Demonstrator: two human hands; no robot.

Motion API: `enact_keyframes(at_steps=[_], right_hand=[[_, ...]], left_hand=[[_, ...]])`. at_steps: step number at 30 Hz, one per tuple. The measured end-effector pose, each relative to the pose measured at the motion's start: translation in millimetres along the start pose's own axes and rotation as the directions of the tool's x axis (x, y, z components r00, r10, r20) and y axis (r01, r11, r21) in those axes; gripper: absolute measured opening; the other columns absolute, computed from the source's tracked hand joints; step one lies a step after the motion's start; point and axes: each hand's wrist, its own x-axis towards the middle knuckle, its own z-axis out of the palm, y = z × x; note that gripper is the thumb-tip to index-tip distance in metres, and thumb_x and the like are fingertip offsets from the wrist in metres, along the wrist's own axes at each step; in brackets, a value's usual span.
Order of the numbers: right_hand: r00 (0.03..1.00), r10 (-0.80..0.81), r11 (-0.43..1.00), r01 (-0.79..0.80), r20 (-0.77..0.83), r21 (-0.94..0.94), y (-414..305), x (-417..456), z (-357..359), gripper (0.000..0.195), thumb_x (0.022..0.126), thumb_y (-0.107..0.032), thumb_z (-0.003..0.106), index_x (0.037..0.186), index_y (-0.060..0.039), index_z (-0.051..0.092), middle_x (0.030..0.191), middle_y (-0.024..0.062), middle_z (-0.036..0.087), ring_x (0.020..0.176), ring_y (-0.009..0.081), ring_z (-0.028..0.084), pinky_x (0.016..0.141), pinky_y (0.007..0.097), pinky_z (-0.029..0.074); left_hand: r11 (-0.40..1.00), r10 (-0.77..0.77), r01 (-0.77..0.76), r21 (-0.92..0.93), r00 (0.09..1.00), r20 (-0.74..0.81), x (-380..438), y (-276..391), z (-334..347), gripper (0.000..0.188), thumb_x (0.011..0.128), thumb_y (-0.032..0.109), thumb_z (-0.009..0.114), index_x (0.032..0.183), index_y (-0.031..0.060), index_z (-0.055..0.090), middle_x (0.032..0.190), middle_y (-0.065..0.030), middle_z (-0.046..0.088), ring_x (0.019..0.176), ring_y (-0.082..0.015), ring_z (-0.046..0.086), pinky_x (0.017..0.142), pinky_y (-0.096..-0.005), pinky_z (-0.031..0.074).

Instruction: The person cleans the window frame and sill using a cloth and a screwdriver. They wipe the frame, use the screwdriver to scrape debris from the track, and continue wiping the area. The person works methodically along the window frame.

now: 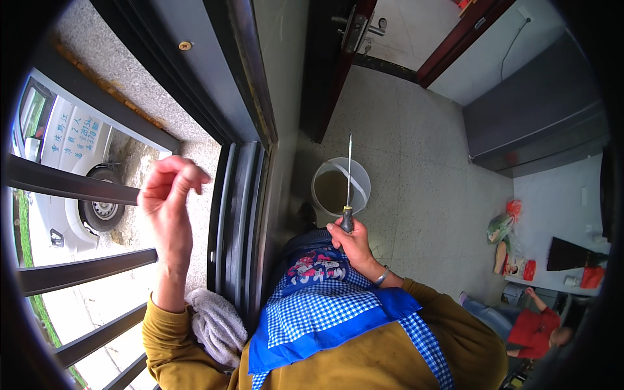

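Note:
My right hand [353, 239] grips the dark handle of a screwdriver [349, 180], and its long metal shaft points away from me. Beyond that hand, a white plastic bucket [363, 195] with murky brown water stands on the floor. My left hand [169, 192] is raised over the stone window ledge [197, 161], by the dark window bars. Its fingers curl in toward the thumb; they are slightly blurred, and whether something small is pinched there cannot be made out. A grey towel [217, 324] lies bunched on the sill beside my left forearm.
The dark sliding-window track [239, 219] runs between my hands. Outside the bars [87, 270] stands a white van [63, 204] bearing writing. A door [336, 73] is ajar ahead. To the right are a dark cabinet [531, 112], plastic bags [502, 226] and a person in red [534, 329].

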Motion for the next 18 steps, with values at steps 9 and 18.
enact_keyframes(at_steps=[9, 18], right_hand=[[1.000, -0.019, 0.993, 0.016, -0.022, -0.120, -3.0, -5.8, 0.4, 0.016, 0.097, -0.011, 0.073, 0.093, -0.0041, 0.058, 0.066, -0.0002, 0.057, 0.056, 0.0076, 0.054, 0.052, 0.0239, 0.041], [0.999, -0.032, 0.992, 0.028, -0.032, -0.122, 5.8, -8.4, -3.0, 0.019, 0.094, -0.011, 0.076, 0.088, -0.0051, 0.059, 0.065, -0.0013, 0.057, 0.054, 0.0065, 0.053, 0.050, 0.0232, 0.039]], left_hand=[[0.873, 0.189, -0.261, 0.411, 0.960, 0.209, 4.9, 26.1, 17.3, 0.056, 0.095, -0.002, 0.067, 0.148, 0.0047, 0.053, 0.127, -0.0124, 0.067, 0.106, -0.0173, 0.070, 0.089, -0.0309, 0.057], [0.526, 0.020, -0.329, 0.785, 0.927, 0.375, -14.4, 31.6, -26.1, 0.020, 0.076, 0.005, 0.083, 0.094, 0.0047, 0.076, 0.093, -0.0095, 0.060, 0.095, -0.0260, 0.059, 0.082, -0.0372, 0.049]])
